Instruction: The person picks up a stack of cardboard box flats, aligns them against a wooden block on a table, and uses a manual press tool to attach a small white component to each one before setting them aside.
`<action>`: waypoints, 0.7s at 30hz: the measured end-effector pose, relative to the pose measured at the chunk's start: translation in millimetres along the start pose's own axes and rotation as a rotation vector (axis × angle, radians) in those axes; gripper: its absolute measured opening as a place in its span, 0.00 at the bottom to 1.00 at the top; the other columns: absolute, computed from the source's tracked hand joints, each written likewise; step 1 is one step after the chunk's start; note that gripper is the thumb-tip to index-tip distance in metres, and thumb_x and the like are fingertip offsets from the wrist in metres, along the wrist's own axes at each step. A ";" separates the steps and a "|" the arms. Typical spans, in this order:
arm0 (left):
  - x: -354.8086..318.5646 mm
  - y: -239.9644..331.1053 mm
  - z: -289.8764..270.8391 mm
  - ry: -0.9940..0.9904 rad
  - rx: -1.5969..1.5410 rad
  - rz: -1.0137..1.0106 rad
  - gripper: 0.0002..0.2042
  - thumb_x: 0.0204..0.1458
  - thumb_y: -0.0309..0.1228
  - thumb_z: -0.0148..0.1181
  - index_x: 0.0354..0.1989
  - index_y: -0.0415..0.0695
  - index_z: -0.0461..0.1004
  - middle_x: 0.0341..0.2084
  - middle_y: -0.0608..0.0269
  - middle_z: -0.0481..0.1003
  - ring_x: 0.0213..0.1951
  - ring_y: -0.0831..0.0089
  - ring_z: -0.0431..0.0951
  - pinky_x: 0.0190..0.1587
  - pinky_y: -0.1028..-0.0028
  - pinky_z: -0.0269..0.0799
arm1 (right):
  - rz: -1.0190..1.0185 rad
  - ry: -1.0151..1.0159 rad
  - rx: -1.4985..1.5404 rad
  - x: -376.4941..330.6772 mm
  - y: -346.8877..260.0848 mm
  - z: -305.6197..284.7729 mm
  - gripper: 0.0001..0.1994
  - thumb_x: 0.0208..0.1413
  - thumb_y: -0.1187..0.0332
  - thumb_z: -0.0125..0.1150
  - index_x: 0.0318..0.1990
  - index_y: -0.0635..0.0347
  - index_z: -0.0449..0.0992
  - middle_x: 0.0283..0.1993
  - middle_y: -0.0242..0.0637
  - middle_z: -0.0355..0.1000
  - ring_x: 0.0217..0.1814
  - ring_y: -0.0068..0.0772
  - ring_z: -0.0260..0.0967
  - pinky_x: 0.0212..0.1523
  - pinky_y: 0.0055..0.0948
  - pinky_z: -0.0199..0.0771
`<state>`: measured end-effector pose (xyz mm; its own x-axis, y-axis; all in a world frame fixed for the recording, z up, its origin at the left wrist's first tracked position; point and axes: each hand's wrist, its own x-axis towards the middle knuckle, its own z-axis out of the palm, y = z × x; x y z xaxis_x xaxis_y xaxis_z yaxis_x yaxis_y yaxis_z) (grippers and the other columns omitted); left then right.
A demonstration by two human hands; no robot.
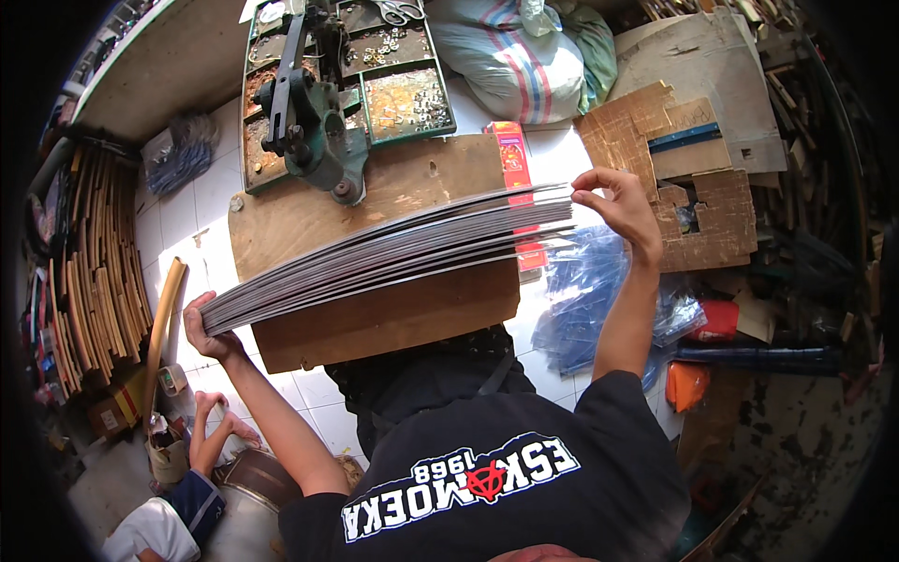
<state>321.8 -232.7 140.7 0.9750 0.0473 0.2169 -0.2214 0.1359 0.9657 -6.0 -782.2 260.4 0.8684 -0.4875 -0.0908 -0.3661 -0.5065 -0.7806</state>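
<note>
A thick stack of thin grey sheets (393, 251) is held on edge between both hands, bowed slightly above a brown wooden board (393, 314). My left hand (208, 339) grips the stack's left end from below. At the right end, my right hand (620, 208) holds the sheets with its fingers curled over the top edges. The sheet edges fan apart a little near the right hand.
A green hand press (309, 122) stands on the board's far end beside a green tray of small metal parts (403, 94). A red box (513, 159), blue plastic bags (590, 290), cardboard pieces (693, 178) and a sack (515, 56) lie right. Another person's foot (220, 421) is lower left.
</note>
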 end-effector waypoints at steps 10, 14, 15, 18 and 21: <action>-1.8 2.1 4.7 -0.002 0.015 0.016 0.17 0.55 0.36 0.47 0.33 0.32 0.74 0.31 0.48 0.76 0.36 0.63 0.75 0.46 0.66 0.70 | -0.167 -0.072 -0.239 8.2 -17.1 -10.9 0.07 0.47 0.74 0.70 0.34 0.65 0.80 0.31 0.40 0.79 0.32 0.30 0.79 0.35 0.27 0.76; -2.5 4.2 6.3 -0.002 0.023 0.022 0.17 0.56 0.36 0.47 0.34 0.31 0.74 0.30 0.48 0.76 0.35 0.63 0.76 0.45 0.66 0.71 | -0.162 -0.083 -0.247 5.5 -23.9 -11.5 0.07 0.47 0.73 0.71 0.34 0.64 0.81 0.30 0.41 0.79 0.33 0.30 0.79 0.35 0.28 0.76; -2.7 4.3 5.9 0.002 0.021 0.019 0.17 0.56 0.36 0.47 0.34 0.31 0.74 0.30 0.48 0.76 0.35 0.63 0.76 0.45 0.66 0.71 | -0.152 -0.082 -0.269 6.1 -27.4 -10.2 0.07 0.47 0.73 0.71 0.33 0.64 0.81 0.30 0.41 0.79 0.33 0.30 0.79 0.35 0.28 0.76; -3.1 4.3 5.6 0.006 0.012 0.015 0.17 0.56 0.36 0.47 0.34 0.31 0.74 0.30 0.48 0.76 0.35 0.63 0.76 0.45 0.67 0.71 | -0.118 -0.106 -0.298 7.9 -27.9 -10.3 0.07 0.47 0.72 0.71 0.32 0.65 0.81 0.29 0.42 0.79 0.32 0.30 0.79 0.35 0.28 0.76; -2.9 3.8 6.1 0.003 -0.001 0.013 0.17 0.56 0.37 0.47 0.34 0.31 0.74 0.30 0.48 0.76 0.35 0.63 0.76 0.44 0.67 0.71 | -0.063 -0.175 -0.289 15.5 -29.2 -14.0 0.07 0.46 0.72 0.71 0.31 0.66 0.80 0.27 0.43 0.79 0.31 0.30 0.79 0.34 0.28 0.76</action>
<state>318.2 -238.3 144.6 0.9721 0.0523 0.2285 -0.2336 0.1364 0.9627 13.4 -784.9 290.4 0.9274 -0.3321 -0.1722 -0.3677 -0.7245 -0.5830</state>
